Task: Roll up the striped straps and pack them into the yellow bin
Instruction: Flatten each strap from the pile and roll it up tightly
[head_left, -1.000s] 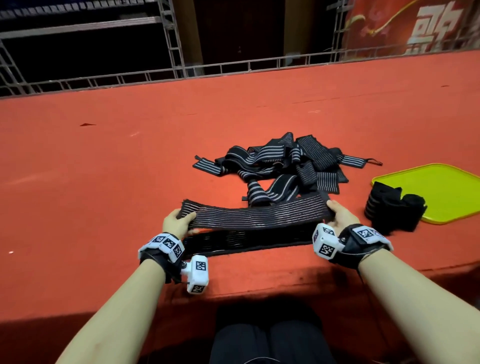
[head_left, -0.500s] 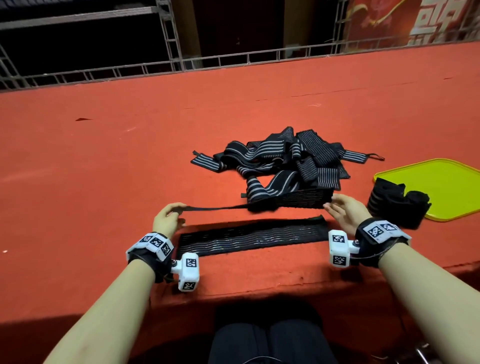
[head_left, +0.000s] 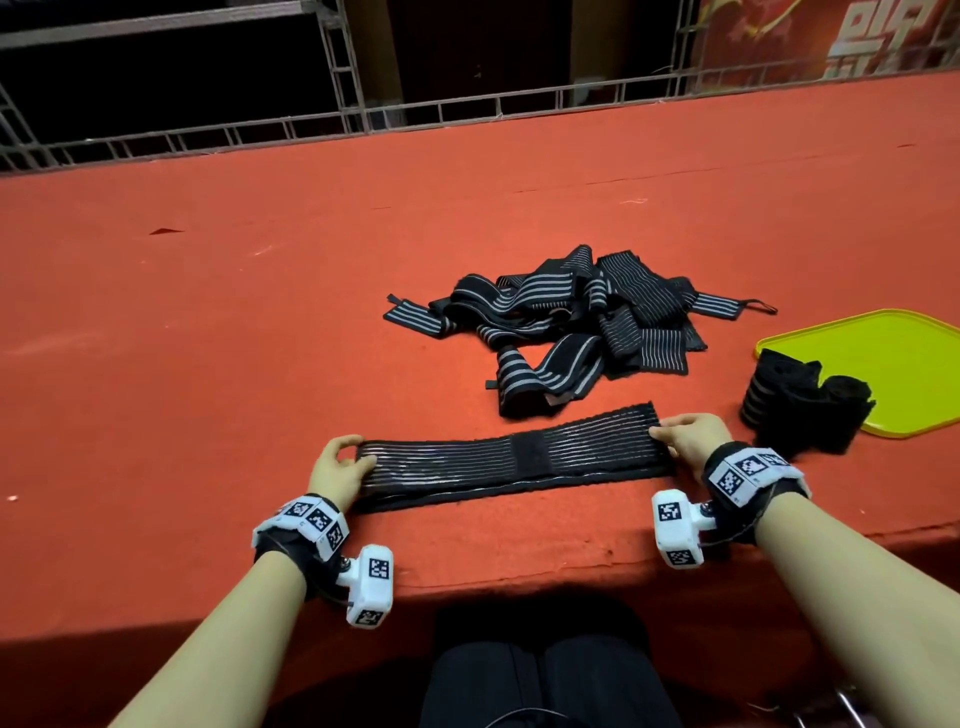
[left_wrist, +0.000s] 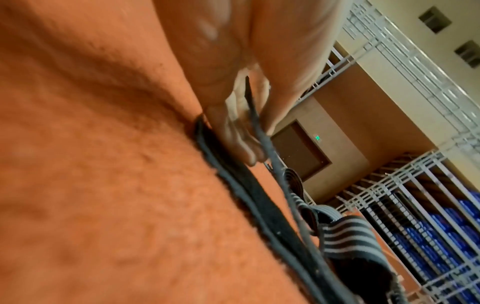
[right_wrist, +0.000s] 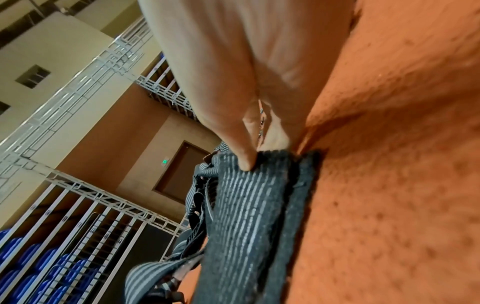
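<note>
Red carpeted table — grey metal railing behind it.

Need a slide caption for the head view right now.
Both hands, left hand and right hand, pinch the ends of a striped strap laid flat on red cloth.

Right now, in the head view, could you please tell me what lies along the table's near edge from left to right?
Left hand → flat strap held at both ends → right hand → rolled straps → yellow bin.
</note>
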